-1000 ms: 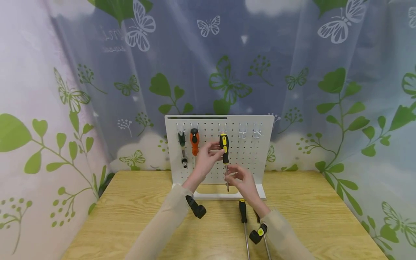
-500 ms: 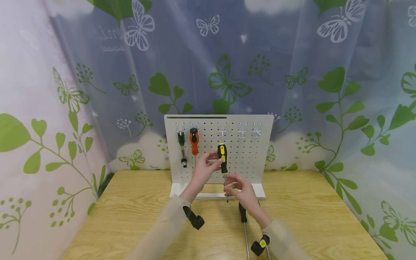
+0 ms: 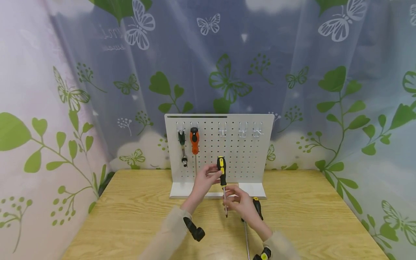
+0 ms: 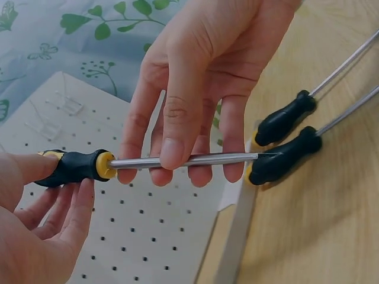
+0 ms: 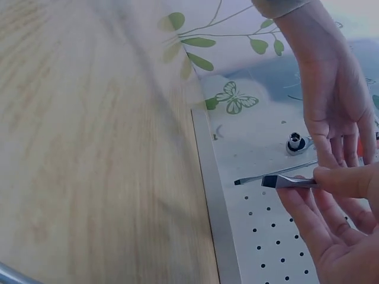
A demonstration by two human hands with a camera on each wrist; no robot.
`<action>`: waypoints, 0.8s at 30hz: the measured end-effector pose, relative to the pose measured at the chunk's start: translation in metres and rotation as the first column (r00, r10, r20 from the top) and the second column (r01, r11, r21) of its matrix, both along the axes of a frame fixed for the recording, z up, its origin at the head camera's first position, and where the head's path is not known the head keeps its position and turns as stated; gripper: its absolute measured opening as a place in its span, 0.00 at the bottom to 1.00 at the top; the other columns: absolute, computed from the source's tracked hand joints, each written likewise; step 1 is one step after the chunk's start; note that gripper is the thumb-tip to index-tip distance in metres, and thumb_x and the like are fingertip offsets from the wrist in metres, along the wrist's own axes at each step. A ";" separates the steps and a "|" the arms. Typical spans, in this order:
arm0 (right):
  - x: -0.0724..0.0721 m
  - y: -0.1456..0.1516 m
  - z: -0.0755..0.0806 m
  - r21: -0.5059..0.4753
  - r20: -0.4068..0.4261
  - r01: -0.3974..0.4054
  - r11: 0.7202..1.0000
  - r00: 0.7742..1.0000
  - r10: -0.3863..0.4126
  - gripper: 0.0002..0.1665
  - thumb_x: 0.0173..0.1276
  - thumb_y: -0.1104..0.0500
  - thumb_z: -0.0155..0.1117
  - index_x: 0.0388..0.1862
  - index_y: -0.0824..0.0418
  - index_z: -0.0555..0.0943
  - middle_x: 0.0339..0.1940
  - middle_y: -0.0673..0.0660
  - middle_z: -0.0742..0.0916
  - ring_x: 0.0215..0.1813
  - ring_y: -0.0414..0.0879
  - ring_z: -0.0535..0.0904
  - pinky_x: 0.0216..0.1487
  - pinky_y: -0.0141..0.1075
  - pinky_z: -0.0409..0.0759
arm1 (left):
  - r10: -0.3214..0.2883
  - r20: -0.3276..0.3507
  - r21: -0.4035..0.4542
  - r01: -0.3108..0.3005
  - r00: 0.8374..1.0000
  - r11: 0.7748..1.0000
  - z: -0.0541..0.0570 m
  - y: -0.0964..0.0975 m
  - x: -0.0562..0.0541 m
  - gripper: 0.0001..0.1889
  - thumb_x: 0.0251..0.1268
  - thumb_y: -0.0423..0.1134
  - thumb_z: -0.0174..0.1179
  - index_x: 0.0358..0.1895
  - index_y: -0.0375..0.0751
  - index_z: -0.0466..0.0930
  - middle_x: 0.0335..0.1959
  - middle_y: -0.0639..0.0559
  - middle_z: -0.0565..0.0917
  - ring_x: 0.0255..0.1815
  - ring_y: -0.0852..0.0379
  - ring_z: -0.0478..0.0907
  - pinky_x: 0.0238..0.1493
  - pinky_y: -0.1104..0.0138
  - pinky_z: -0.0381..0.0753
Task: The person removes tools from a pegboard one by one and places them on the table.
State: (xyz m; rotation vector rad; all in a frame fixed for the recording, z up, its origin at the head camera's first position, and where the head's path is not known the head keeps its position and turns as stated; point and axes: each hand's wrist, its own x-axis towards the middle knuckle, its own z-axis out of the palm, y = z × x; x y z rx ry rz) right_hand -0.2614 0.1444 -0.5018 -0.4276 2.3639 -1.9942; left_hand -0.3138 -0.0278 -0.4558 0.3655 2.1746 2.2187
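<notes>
A flat-blade screwdriver (image 3: pixel 222 172) with a black and yellow handle is held upright, tip down, in front of the white pegboard (image 3: pixel 240 155). My left hand (image 3: pixel 204 180) pinches its handle between thumb and fingers. Lower down, my right hand (image 3: pixel 240 204) pinches the metal shaft; in the left wrist view the thumb of the right hand (image 4: pixel 195 100) lies across the shaft with the fingers behind it. The flat tip (image 5: pixel 271 181) sticks out past the right fingers in the right wrist view. Above the handle, a clear hook (image 3: pixel 222 130) on the board is bare.
An orange screwdriver (image 3: pixel 194 141) and a dark green tool with a socket end (image 3: pixel 184 161) hang at the board's left. Two bare hooks (image 3: pixel 242 130) are at its right. Two more black-handled screwdrivers (image 4: pixel 286 118) lie on the wooden table (image 3: pixel 130 216) near my right forearm.
Both hands have brought the screwdriver down and toward me, from in front of the middle hook to low before the board's base. That hook, earlier behind the handle, now shows fully.
</notes>
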 end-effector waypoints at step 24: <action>0.039 -0.004 -0.032 -0.028 0.145 -0.092 0.995 0.985 0.095 0.27 0.63 0.74 0.67 0.60 0.78 0.72 0.44 0.66 0.84 0.38 0.54 0.87 0.33 0.44 0.90 | 0.057 0.139 -0.013 -0.056 0.989 0.998 -0.070 0.000 0.027 0.23 0.74 0.34 0.60 0.62 0.18 0.71 0.52 0.30 0.81 0.42 0.52 0.86 0.50 0.55 0.88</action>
